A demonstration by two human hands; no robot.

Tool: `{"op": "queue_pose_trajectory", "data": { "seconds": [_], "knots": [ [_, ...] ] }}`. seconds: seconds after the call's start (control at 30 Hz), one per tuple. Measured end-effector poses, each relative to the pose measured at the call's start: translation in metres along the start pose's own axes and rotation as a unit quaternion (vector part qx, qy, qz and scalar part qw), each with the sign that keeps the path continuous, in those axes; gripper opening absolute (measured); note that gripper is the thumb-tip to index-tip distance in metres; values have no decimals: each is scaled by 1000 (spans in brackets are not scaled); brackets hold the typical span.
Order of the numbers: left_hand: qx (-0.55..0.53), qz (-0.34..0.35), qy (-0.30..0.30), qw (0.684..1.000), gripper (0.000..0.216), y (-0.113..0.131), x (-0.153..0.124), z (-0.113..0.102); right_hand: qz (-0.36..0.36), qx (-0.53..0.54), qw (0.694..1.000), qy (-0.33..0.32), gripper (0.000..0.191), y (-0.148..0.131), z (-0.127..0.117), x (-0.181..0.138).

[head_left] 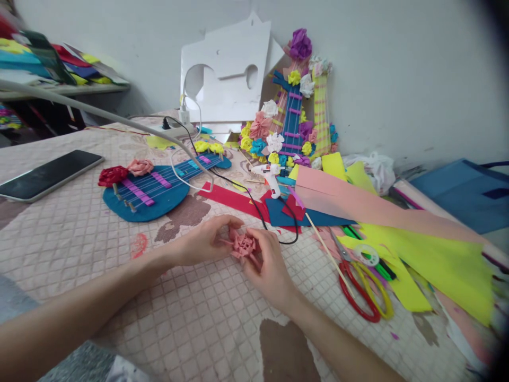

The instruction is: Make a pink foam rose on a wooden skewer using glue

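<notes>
1. Held between both hands: pink flower (pixel 243 244), over the desk (pixel 207 323); cannot tell whether touching the cloth.
2. Left hand (pixel 212 237): gripping the flower's left side, fingers curled in.
3. Right hand (pixel 271 265): closed round its right and lower side, thumb beneath the petals.
4. Beyond left hand: blue guitar (pixel 169 196), lying flat, red flower (pixel 113 176) at its left end; phone (pixel 51 176) farther left.
5. Beyond right hand: glue gun (pixel 273 181), near red strip (pixel 233 201).
6. To the right: stick (pixel 323 243) lying across scissors (pixel 359 292), beside yellow sheet (pixel 441 268).
7. Against wall: upright guitars, flower-trimmed, including one blue-necked (pixel 293 119).
</notes>
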State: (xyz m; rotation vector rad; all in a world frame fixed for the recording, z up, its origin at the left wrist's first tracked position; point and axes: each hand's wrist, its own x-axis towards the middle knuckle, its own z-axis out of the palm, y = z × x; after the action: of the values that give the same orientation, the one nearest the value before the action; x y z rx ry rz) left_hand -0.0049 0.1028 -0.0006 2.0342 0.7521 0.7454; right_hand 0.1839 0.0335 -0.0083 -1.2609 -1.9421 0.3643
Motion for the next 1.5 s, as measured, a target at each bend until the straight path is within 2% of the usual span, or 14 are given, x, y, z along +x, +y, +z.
{"op": "queue_pose_trajectory", "data": {
  "seconds": [0.23,0.5,0.67,0.83,1.07,1.5],
  "knots": [
    [29,-26,26,999,41,6,0,4,2,4,1000,-8,51,0,0,-1],
    [61,-32,24,997,43,5,0,-7,8,1,1000,-7,48,-1,0,-1],
    [49,-42,31,997,35,11,0,-14,6,-4,1000,0,48,-1,1,-1],
    [75,-5,22,997,37,16,-3,-14,8,-7,1000,1,50,-1,1,-2],
    [100,36,47,993,44,16,-2,3,11,-7,1000,-1,51,0,2,-2],
    [128,46,54,989,41,10,-1,6,1,8,1000,5,52,-2,0,-2]
  ]
}}
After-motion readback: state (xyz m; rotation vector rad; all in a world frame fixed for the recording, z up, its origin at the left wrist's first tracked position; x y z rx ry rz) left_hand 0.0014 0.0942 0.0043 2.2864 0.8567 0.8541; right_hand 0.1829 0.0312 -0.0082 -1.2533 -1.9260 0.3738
